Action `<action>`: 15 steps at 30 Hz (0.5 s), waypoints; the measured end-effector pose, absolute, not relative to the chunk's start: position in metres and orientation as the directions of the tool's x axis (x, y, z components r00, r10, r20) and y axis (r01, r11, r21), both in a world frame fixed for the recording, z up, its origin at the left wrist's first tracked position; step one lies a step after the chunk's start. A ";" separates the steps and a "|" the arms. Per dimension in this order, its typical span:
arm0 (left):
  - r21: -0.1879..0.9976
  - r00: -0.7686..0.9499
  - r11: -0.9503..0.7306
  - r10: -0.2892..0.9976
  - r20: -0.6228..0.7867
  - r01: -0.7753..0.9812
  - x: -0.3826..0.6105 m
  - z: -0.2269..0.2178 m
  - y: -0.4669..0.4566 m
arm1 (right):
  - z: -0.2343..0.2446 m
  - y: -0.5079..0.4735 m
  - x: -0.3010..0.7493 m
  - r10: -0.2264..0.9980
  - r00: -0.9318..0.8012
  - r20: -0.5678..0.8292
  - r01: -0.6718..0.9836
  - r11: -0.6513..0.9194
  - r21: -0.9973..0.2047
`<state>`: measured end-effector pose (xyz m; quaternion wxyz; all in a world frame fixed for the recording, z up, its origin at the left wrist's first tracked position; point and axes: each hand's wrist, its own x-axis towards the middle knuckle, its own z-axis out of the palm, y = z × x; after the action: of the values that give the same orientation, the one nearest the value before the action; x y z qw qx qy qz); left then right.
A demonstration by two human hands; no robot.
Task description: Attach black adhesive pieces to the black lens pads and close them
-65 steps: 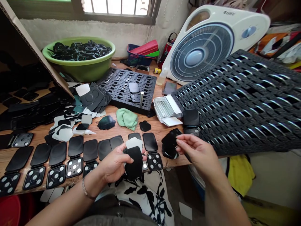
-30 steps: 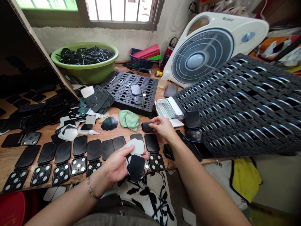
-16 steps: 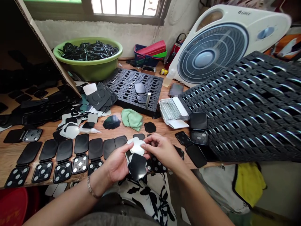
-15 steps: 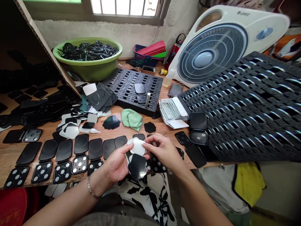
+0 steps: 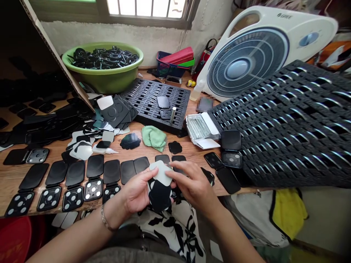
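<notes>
Nearest to me, over my black-and-white patterned lap, my left hand is curled round a small stack of flat sheets, thumb on top and fingers underneath: one glossy black pad with rounded corners below, one matte white backing sheet above it. My right hand meets it from the right, thumb and forefinger pinching the right edge of the white sheet; the other fingers are loosely bent. Just beyond my hands, along the near edge of the wooden table, lies a row of open black cases, smooth rounded rectangles, each hinged to a square base with round white dots; I count about eight, the last ones partly hidden by my hands. To the right sit three more black case parts beside the near end of a large ribbed black tray full of slots, tilted towards me. Mid-table I see one crumpled green cloth, soft and nubbly, two small scalloped black pieces either side of it, and one white box with its flap open. Left of these is a loose heap of black and white sheets. Farther off, a second flat slotted tray carries a short metal cylinder. At the far side stand one round green basin heaped with black rings, one blue basket and one white box fan with a circular grille.
</notes>
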<state>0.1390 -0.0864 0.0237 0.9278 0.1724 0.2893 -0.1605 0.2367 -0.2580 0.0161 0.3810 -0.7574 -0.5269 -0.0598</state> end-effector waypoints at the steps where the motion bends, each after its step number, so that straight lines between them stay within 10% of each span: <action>1: 0.220 0.781 0.888 -0.209 -0.589 0.403 0.138 0.023 -0.086 | 0.016 -0.258 0.237 0.741 0.430 0.515 0.848 -0.136 -0.513; 4: 0.194 0.768 0.891 -0.223 -0.600 0.410 0.137 0.022 -0.085 | 0.014 -0.256 0.241 0.601 0.674 0.429 0.653 -0.214 -0.727; 9: 0.142 0.736 0.905 -0.225 -0.639 0.400 0.137 0.020 -0.084 | 0.008 -0.253 0.249 0.409 0.896 -0.175 -0.106 -0.186 -0.977; 15: 0.138 0.760 0.902 -0.254 -0.598 0.410 0.136 0.023 -0.082 | -0.002 -0.249 0.274 0.345 0.906 -0.247 -0.153 -0.278 -0.948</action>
<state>0.1360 -0.0822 0.0234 0.9288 0.1316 0.2969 -0.1786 0.2743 -0.2491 -0.0016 0.5975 -0.7719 -0.0620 0.2083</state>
